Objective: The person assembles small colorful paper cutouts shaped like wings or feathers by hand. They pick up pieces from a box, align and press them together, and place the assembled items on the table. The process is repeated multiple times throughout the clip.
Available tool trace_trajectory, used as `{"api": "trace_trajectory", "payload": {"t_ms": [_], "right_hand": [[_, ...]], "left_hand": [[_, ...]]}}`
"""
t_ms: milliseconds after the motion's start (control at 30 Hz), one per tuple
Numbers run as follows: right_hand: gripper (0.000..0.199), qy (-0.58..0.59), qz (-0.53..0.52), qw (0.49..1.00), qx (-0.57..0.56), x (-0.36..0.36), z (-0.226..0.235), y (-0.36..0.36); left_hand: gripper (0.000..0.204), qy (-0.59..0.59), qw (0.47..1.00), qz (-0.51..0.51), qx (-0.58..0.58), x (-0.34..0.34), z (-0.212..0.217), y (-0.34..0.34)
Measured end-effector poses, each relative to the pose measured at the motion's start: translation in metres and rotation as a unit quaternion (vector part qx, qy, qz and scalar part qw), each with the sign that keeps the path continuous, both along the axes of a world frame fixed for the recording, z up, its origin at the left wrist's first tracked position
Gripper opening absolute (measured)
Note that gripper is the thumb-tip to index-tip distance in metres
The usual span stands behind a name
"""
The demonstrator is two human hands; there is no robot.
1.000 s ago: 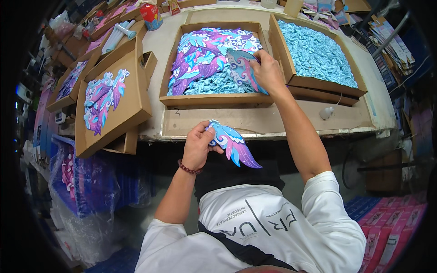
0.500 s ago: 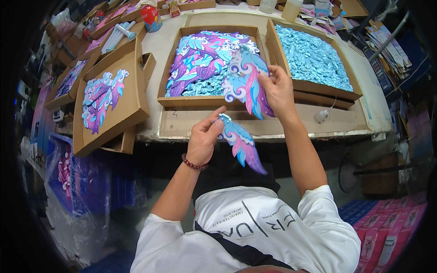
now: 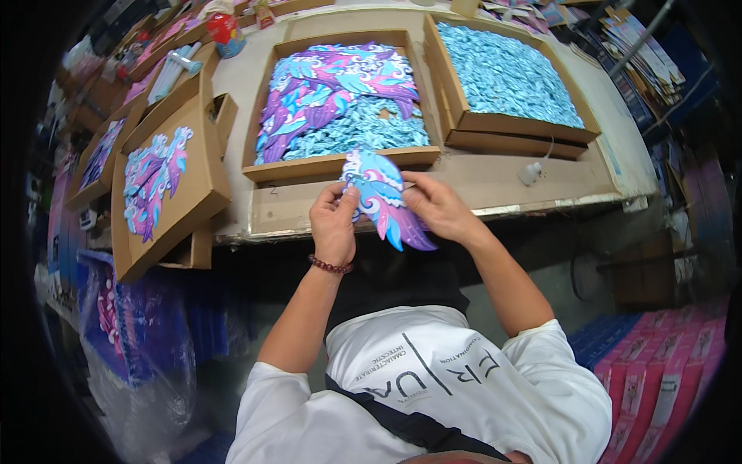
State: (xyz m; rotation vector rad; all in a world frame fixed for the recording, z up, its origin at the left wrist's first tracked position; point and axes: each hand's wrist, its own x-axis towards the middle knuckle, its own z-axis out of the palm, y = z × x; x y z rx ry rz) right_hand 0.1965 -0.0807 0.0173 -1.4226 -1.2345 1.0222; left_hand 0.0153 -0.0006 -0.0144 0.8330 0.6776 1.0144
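My left hand (image 3: 334, 226) pinches a wing-shaped cutout (image 3: 388, 210) in blue, pink and purple by its edge. A second such cutout, in my right hand (image 3: 442, 206), overlaps the first; its pale blue upper part (image 3: 375, 164) shows above. Both hands are closed, at the near edge of the table in front of the middle cardboard box (image 3: 340, 164). In that box, printed wing cutouts (image 3: 325, 85) lie over shiny light-blue leaf-like pieces (image 3: 359, 127). How the two held cutouts touch is partly hidden by my fingers.
A box of light-blue pieces (image 3: 510, 77) stands to the right, with a small white dropper bottle (image 3: 530, 173) before it. At left, a tilted cardboard box (image 3: 166, 197) holds more cutouts. A red container (image 3: 225, 35) stands behind. Blue crates (image 3: 209, 317) are below left.
My right hand has brought its cutout down and left, over the one in my left hand. The two cutouts were apart and now overlap. The whole view has shifted slightly.
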Motion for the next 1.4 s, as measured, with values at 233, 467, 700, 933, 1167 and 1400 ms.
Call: {"api": "trace_trajectory", "payload": {"t_ms": [233, 467, 700, 933, 1167, 1400], "right_hand": [[0.046, 0.01, -0.044, 0.998, -0.041, 0.0, -0.013, -0.024], [0.044, 0.063, -0.244, 0.966, -0.05, 0.053, -0.019, -0.07], [0.044, 0.049, -0.301, 0.951, -0.054, 0.072, -0.019, -0.071], [0.046, 0.058, -0.299, 0.951, -0.053, 0.068, -0.017, -0.066], [0.048, 0.031, -0.282, 0.957, -0.056, 0.066, -0.013, -0.07], [0.047, 0.027, -0.271, 0.96, -0.058, 0.065, -0.016, -0.071]], "left_hand": [[0.034, 0.061, 0.997, -0.044, 0.023, 0.015, 0.004, -0.019], [0.029, -0.218, 0.943, -0.199, 0.154, -0.011, 0.082, -0.024], [0.052, -0.51, 0.71, -0.457, 0.165, -0.053, 0.194, -0.041], [0.049, -0.515, 0.74, -0.384, 0.2, -0.068, 0.205, -0.063], [0.047, -0.517, 0.753, -0.36, 0.193, -0.076, 0.201, -0.058], [0.045, -0.513, 0.764, -0.341, 0.193, -0.077, 0.203, -0.053]]}}
